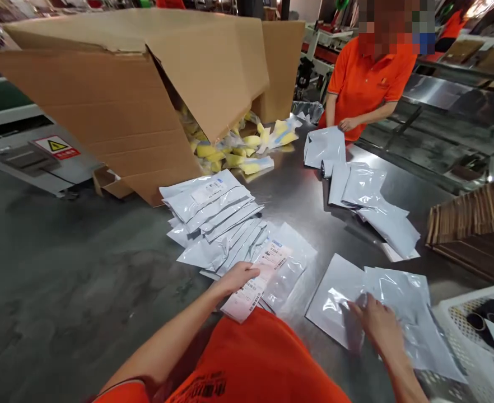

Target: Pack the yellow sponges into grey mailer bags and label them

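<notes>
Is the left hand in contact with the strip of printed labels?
Touching. The head view shows the left hand holding the label strip, with the thumb lying on its printed face.

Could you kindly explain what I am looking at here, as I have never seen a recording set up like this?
Of course. There is no machine at work here: the hands at the bottom belong to a person wearing the camera on their head, so this single picture looks forward and down.

The left hand holds printed barcode labels. The right hand is at a white mailer bag; whether it grips it, I cannot tell.

On the shiny metal table lie more white mailers, in piles. Beyond the left pile, yellow items show at the mouth of a large cardboard carton. A white plastic basket is at lower right. Across the table, a co-worker handles another mailer.
</notes>
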`<state>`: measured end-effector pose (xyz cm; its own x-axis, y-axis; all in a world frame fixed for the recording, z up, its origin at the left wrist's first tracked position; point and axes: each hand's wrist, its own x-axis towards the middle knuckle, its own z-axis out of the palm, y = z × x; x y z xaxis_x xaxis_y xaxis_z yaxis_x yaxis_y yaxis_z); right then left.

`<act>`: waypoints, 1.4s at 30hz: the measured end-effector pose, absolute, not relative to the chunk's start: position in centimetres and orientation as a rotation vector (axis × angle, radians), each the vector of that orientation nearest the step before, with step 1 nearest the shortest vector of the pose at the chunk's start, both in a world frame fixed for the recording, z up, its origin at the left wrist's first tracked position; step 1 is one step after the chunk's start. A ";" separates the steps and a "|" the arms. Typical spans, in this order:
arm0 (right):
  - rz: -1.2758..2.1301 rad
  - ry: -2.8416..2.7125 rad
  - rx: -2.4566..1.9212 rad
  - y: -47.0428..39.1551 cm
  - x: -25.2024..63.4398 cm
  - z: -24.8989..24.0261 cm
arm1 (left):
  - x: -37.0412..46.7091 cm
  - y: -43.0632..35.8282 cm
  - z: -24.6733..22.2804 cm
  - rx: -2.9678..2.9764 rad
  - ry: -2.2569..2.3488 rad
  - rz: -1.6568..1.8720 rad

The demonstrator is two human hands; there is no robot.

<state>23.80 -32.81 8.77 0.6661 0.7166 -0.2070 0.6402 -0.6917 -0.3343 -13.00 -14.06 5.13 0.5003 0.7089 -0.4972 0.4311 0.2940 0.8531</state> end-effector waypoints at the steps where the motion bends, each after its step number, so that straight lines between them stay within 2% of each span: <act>1: 0.399 -1.136 -2.630 -32.1 22.8 9.5 | -13.1 -14.4 5.9 1.331 1.099 0.236; 3: 0.468 -1.266 -2.283 -29.5 19.4 11.5 | -13.0 -15.1 7.3 1.333 1.066 0.210; 5: 0.754 -1.391 -1.822 -25.9 15.4 13.5 | -13.0 -15.9 8.5 1.351 1.036 0.184; 7: 0.987 -1.461 -1.594 -22.7 12.1 15.1 | -13.5 -16.6 9.6 1.360 1.003 0.177; 11: 1.098 -1.421 -1.517 -19.6 9.3 15.6 | -16.0 -17.4 12.1 1.286 0.953 0.328; 17: 1.186 -1.463 -1.426 -21.1 6.3 14.6 | -15.6 -17.5 15.2 1.366 1.060 0.591; 23: 0.958 -1.762 -1.520 -23.2 4.8 14.3 | -12.8 -17.5 13.9 1.402 1.190 0.581; 26: 0.721 -1.719 -1.665 -22.0 9.3 13.8 | -14.8 -17.9 11.8 1.378 1.151 0.403; 29: 0.403 -1.419 -1.895 -19.6 15.5 12.7 | -18.7 -18.6 9.8 1.285 1.055 0.234; 31: 0.387 -1.352 -1.954 -18.0 17.8 11.4 | -21.1 -19.1 9.1 1.205 1.048 0.227; 34: 0.467 -1.579 -2.054 -16.7 16.7 8.7 | -22.7 -19.2 9.4 1.085 1.061 0.313; 38: 0.202 -2.038 -2.384 -17.2 12.3 5.7 | -21.5 -18.8 10.4 1.074 0.963 0.402; 40: 0.100 -2.046 -2.499 -18.3 11.9 5.3 | -20.7 -18.6 10.5 1.097 0.959 0.389; 42: 0.152 -1.859 -2.552 -20.0 13.2 5.8 | -20.1 -18.5 10.1 1.098 0.977 0.381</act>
